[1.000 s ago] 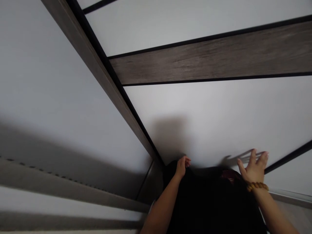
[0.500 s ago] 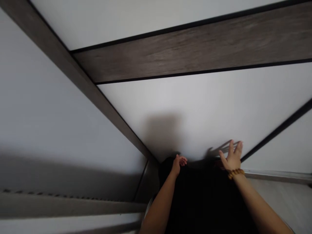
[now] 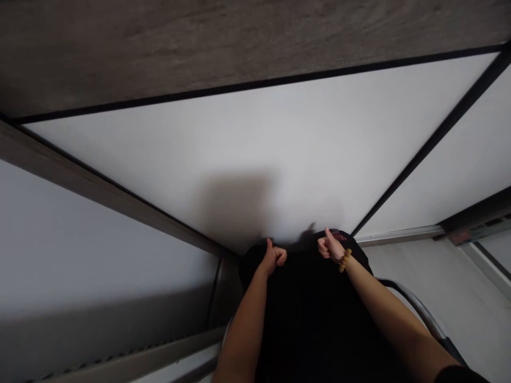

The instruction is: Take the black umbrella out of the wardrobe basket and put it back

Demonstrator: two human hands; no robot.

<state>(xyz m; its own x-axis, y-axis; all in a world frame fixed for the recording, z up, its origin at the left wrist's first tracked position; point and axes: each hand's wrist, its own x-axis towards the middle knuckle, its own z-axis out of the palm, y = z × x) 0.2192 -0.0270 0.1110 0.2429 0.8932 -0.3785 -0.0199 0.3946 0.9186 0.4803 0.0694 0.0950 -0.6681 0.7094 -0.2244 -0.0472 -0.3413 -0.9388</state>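
My left hand [image 3: 273,257] is curled into a fist with its thumb pointing up, and nothing shows in it. Opposite it, my right hand [image 3: 331,246] makes the same shape, thumb raised and fingers folded in with no object visible. A bracelet of yellow-brown beads [image 3: 345,260] circles my right wrist. Both hands hover over or rest on my lap, covered in black cloth [image 3: 311,308]; I cannot tell which. Just beyond them stands a white panel [image 3: 303,143], where shadows fall.
A wide grey-brown wood band [image 3: 239,48] with black edging crosses above the white panel. On the left is a pale wall [image 3: 80,239] behind a wood strip. A curved metal chair arm [image 3: 419,306] lies by my right forearm, over pale floor [image 3: 459,276].
My right hand has gone from spread fingers near the panel to a thumb-up fist, closer to the left hand. The left fingers have closed too. The view has tilted down and right.
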